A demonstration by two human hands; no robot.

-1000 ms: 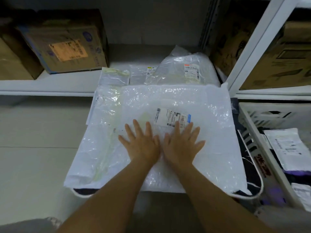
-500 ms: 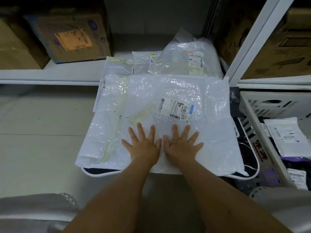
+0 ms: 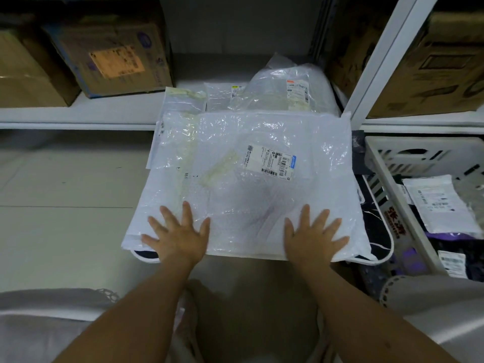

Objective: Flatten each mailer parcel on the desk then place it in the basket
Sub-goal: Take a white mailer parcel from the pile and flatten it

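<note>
both palms flat on the mailer, basket off to the right

the left hand (image 3: 178, 239) and right hand (image 3: 313, 238) lie open, fingers spread, pressed palm-down on the near edge of the big white mailer (image 3: 248, 184). neither grips anything. the mailer lies on the tabletop (image 3: 385, 247), straight ahead of both hands and running away from them toward the shelf (image 3: 78, 116), its long axis roughly left to right across the person. the label (image 3: 269, 162) sits beyond the right hand's fingertips.

the flattening looks nearly finished: the surface between the hands seems low and smooth, though some crinkle shows farther out.

the basket (image 3: 379, 163) stands just to the right of the right hand, past the mailer's right edge, already holding parcels. so the right hand is the nearer one for the transfer, and the mailer would have to travel sideways to the right. more mailers (image 3: 288, 93) wait beyond the big one, well ahead of both hands.
</note>
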